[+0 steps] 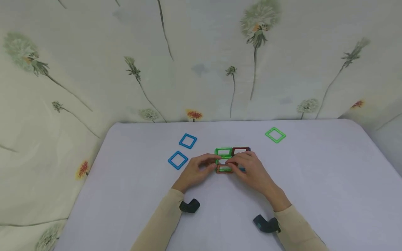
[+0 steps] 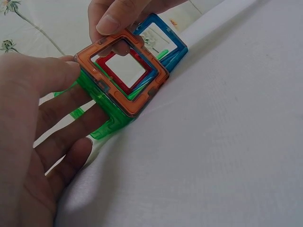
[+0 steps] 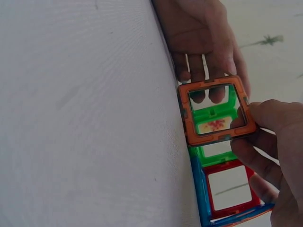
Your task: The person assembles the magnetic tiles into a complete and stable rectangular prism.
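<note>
A small structure of see-through magnetic tiles stands on the table, with green tiles [image 1: 224,149] on the left, a red tile [image 1: 241,149] at the back right and a blue tile [image 2: 175,59] at the right. My right hand [image 1: 252,170] pinches an orange square tile [image 3: 185,116] by its edge between thumb and fingers. That tile sits at the near left side of the structure. From the left, my left hand [image 1: 197,170] holds the green part, its thumb at the orange tile's corner and its fingers against the green side. The hands partly hide the middle of the structure.
Two loose blue tiles [image 1: 193,143] lie to the left of the structure. A loose green tile [image 1: 271,138] lies at the back right of the white table [image 1: 125,157]. Behind the table's far edge hangs a flower-patterned cloth [image 1: 201,90].
</note>
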Tool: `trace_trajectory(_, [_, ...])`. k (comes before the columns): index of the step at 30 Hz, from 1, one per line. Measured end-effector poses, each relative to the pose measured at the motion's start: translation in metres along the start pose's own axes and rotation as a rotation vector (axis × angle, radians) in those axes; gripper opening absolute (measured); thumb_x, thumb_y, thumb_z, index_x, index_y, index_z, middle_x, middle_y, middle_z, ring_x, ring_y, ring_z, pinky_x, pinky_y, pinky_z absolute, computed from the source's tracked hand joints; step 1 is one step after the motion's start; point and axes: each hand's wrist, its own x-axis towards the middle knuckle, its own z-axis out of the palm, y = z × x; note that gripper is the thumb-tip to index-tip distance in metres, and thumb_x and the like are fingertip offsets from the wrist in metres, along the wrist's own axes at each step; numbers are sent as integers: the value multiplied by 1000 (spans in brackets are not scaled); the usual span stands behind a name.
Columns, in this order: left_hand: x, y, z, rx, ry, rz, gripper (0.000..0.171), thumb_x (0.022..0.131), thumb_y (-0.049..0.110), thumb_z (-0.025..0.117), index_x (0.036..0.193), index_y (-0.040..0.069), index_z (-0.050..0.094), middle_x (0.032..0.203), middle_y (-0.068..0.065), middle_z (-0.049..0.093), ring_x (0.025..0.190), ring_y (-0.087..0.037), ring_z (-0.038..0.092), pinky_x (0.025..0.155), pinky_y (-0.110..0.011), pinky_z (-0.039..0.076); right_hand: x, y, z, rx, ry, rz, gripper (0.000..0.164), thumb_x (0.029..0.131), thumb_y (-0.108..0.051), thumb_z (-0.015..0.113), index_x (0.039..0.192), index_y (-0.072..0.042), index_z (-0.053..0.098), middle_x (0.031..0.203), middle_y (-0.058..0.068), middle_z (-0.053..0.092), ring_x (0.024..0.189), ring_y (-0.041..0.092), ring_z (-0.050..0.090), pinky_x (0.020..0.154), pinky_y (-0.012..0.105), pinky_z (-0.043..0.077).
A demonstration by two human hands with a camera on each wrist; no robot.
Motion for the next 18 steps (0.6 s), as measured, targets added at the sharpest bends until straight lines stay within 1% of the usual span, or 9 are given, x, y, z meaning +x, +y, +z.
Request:
trace_trajectory(6, [0, -1, 3, 1, 11, 0, 28, 94, 24, 58, 121, 19, 62, 115, 2, 66, 94, -5, 59, 86, -24, 50, -1, 1, 1, -14, -7, 6, 18, 75, -10, 78, 91, -14, 72, 87, -5, 70, 89, 16, 63, 88, 43, 41])
trace_trajectory(11, [0, -2, 4, -15, 21, 3, 28, 93, 20, 60, 121, 21, 62, 114, 1, 67, 93, -10, 60, 86, -28, 50, -1, 0, 1, -28, -6, 2, 18, 75, -11, 78, 91, -14, 72, 86, -5, 70, 88, 16, 63, 88, 43, 41])
trace_trajectory(15, [0, 0, 3, -2, 14, 5, 28, 94, 22, 59, 121, 24, 62, 114, 4, 67, 93, -8, 60, 86, -26, 50, -1, 0, 0, -29, -15, 11, 17, 76, -11, 77, 92, -14, 71, 86, -5, 70, 89, 16, 63, 88, 41, 41])
trace_trajectory(18, [0, 0, 2, 4, 5, 17, 28, 95, 25, 57, 122, 24, 61, 113, 6, 66, 92, -5, 59, 85, -25, 50, -1, -1, -1, -27, -18, 15, 17, 76, -11, 77, 92, -14, 72, 87, -5, 70, 89, 16, 63, 88, 41, 40])
